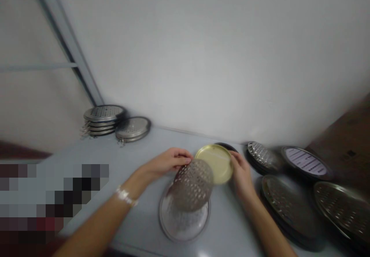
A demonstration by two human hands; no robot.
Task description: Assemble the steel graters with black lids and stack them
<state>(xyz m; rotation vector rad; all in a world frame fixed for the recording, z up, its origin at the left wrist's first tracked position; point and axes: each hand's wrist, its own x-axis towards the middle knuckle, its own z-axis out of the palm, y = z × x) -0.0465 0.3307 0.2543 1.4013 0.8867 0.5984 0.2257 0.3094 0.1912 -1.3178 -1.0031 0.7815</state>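
My left hand (175,160) pinches the upper edge of a round perforated metal grater disc (192,185), which hangs tilted and slightly blurred. My right hand (240,172) grips the right rim of a shallow round gold-coloured dish or lid (216,162). The grater disc overlaps the lower left of the gold piece; whether they touch I cannot tell. Below the grater disc, a round silver metal plate (185,226) lies on the grey table (138,195), partly covered from view. A dark round piece (228,146) shows behind the gold one.
A stack of round graters (104,113) stands at the back left, beside a lower stack (133,126). On the right lie several dark-rimmed discs, including a shiny grater (260,153), a labelled disc (305,160) and large grater discs (342,203). A wall (202,56) rises behind the table.
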